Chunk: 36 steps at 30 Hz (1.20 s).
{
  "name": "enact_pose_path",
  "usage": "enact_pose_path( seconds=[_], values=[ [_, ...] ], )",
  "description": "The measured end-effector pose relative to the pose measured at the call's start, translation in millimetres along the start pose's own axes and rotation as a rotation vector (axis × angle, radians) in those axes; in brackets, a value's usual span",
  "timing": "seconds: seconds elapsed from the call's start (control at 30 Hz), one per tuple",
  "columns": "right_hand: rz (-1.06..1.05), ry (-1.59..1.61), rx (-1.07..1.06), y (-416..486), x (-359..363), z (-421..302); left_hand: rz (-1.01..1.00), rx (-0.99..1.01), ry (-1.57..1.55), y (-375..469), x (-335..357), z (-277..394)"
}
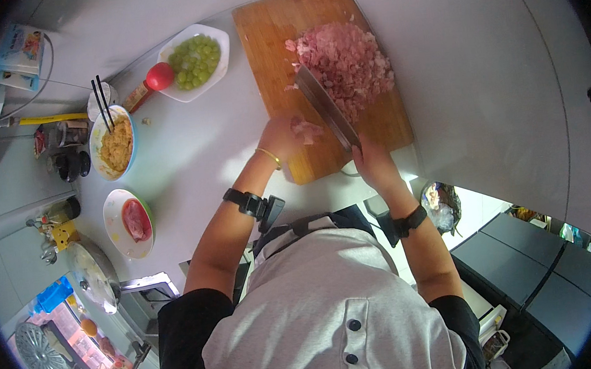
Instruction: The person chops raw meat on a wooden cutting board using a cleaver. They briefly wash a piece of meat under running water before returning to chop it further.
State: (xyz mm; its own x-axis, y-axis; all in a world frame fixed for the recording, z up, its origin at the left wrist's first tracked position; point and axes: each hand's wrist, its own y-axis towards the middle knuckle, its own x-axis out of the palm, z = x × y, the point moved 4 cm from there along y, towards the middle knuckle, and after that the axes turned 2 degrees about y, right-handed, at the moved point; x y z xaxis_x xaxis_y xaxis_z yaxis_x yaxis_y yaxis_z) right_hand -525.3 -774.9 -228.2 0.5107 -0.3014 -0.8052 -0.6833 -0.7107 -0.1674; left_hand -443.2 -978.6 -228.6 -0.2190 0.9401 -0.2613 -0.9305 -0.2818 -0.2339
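Note:
A pile of chopped raw meat covers the far right part of a wooden cutting board. My right hand grips the handle of a cleaver at the board's near edge. Its blade slants away to the left, along the near left side of the pile. Left of the blade, my left hand is over the board, blurred, with a small piece of raw meat at its fingers. The exact grip of those fingertips is hard to make out. A few meat scraps lie beside the pile.
Left of the board stand a white dish of green grapes, a red-capped bottle, a bowl of orange-brown mixture with chopsticks, and a bowl with a piece of raw meat. A lidded pan is nearer the sink. Wall borders the board's right.

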Motion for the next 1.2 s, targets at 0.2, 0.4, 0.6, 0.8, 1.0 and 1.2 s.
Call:
enact_pose_path(
  seconds=[0.2,0.4,0.6,0.8,1.0,1.2],
  values=[
    [-0.045,0.008,0.069,1,1,2,0.047,-0.058,0.180,9,-22,7],
    [-0.019,-0.016,0.040,2,-1,0,-0.153,-0.189,0.322,24,-15,-14],
    [-0.060,-0.023,0.073,2,3,5,-0.218,-0.106,0.052,14,7,-15],
    [-0.007,-0.013,0.012,2,3,5,-0.181,0.003,-0.072,4,16,-13],
    [-0.037,-0.020,0.039,2,3,3,-0.021,0.062,0.402,8,9,-24],
    [-0.051,-0.018,0.074,3,0,0,-0.060,-0.067,0.274,5,10,-29]
  ],
)
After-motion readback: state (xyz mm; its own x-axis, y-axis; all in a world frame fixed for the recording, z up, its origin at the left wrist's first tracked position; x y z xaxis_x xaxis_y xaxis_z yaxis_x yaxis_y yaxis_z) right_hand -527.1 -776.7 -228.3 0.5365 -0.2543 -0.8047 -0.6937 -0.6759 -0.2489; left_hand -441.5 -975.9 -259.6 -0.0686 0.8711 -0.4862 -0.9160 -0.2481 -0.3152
